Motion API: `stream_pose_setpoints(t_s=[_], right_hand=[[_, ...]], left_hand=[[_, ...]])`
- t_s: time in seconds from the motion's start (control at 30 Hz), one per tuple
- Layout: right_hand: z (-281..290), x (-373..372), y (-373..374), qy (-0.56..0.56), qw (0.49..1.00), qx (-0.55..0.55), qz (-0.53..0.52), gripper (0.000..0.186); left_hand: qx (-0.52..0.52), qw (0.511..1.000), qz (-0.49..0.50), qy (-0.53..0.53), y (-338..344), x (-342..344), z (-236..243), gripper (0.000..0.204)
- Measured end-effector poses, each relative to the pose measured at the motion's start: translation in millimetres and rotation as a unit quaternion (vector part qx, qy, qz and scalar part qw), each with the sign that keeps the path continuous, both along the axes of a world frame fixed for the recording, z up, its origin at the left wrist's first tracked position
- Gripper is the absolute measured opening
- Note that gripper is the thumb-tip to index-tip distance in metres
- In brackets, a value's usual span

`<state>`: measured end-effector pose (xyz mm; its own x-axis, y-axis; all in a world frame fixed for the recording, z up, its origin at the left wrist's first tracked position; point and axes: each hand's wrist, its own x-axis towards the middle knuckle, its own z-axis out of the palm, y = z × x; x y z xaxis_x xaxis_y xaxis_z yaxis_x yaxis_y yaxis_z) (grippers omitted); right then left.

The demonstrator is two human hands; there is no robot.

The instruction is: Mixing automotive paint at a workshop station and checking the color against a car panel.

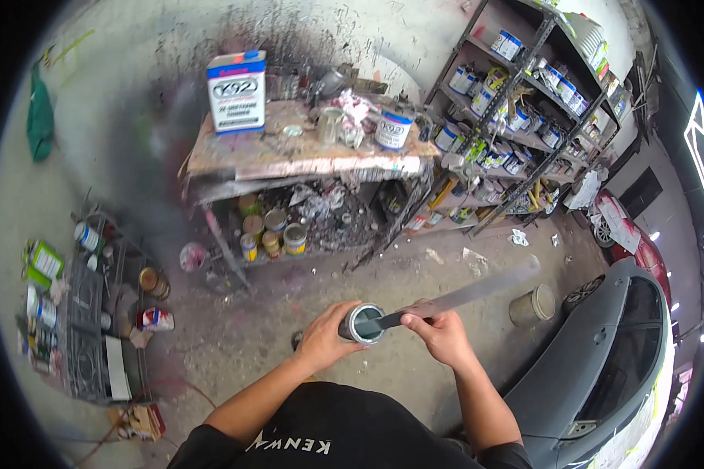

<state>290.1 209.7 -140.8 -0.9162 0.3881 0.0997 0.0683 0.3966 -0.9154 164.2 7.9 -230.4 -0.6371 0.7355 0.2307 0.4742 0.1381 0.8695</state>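
My left hand point(325, 341) is wrapped round the side of a small open metal can point(346, 327), held in front of my body with its mouth tilted toward me. Grey-green paint point(370, 328) shows inside it. Between the thumb and fingers of my right hand point(443, 338) is a long flat metal stirring strip point(481, 288). Its dark, coated end reaches over the can's rim into the mouth. The strip's bare end slants up and away to the right, slightly blurred. How deep the dipped end sits is hidden.
Ahead stands a stained workbench point(305, 160) bearing a rectangular tin point(238, 98) and a round labelled can point(393, 131). Paint cans fill the metal shelving point(516, 141) at the back right. A bucket point(532, 306) and grey car point(579, 359) stand right, a cluttered rack point(86, 313) left.
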Motion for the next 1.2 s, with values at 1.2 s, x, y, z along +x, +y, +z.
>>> stream_pose_setpoints(t_s=[1.2], right_hand=[[153.6, -444.3, 390.7, -0.07, 0.896, 0.141, 0.416, 0.095]], left_hand=[[-0.01, 0.896, 0.44, -0.053, 269.3, -216.9, 73.5, 0.083]])
